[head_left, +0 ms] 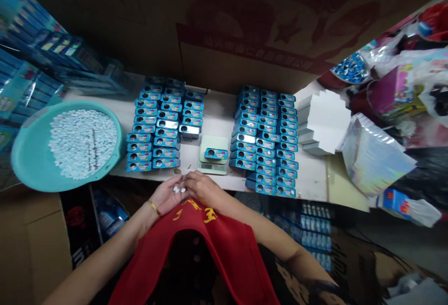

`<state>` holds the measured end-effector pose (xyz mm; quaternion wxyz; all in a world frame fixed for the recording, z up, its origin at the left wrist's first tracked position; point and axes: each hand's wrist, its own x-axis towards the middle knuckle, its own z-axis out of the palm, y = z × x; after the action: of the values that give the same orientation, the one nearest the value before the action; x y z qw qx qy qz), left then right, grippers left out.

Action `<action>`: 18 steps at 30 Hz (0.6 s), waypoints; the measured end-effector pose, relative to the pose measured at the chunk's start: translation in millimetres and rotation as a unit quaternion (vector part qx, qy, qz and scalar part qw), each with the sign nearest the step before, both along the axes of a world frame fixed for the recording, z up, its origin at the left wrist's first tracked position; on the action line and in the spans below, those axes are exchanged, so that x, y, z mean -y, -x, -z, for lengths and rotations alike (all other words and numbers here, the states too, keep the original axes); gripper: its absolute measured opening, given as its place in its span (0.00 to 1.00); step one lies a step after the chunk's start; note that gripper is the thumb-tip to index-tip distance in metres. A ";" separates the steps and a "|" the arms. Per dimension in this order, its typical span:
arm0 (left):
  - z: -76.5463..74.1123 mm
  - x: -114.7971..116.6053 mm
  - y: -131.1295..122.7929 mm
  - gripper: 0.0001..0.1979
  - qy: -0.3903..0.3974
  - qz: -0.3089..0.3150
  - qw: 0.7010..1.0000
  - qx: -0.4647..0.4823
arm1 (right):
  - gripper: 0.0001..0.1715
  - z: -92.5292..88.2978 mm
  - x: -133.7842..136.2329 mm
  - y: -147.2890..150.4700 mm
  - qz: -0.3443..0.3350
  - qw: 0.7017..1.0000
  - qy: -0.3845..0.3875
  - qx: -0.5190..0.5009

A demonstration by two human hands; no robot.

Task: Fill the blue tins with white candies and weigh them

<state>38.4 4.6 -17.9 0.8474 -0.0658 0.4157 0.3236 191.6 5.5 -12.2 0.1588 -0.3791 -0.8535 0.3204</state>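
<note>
My left hand is palm up at the table's front edge, cupping a few small pale tablets. Against its fingertips rests my right hand, its fingers curled inward; whatever they hold is hidden. Just beyond both hands, one blue box with a round dark opening lies on a small pale-green digital scale. To the left, a turquoise basin contains a heap of the same pale tablets.
Rows of blue boxes stand left and right of the scale on the white table. A tall cardboard carton walls off the back. White card pieces and a silvery sheet stack sit at right.
</note>
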 end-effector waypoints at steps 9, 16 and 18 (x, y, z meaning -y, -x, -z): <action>-3.5 -16.8 -6.6 0.11 -0.011 0.040 0.999 -0.034 | 0.11 13.7 -46.5 -58.0 0.251 0.966 -0.020 -0.055; -1.8 -9.3 -3.0 0.13 0.005 0.010 1.000 -0.002 | 0.14 5.5 -22.2 -43.5 0.237 0.966 -0.043 -0.092; -0.4 -7.8 -0.9 0.15 -0.001 -0.004 1.000 0.027 | 0.15 -2.2 -9.7 -20.8 0.105 0.992 -0.046 -0.061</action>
<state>39.2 12.4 -17.5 0.8568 -0.0755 0.3924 0.3259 212.4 15.2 -9.9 0.2610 -0.4382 -0.8116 0.2849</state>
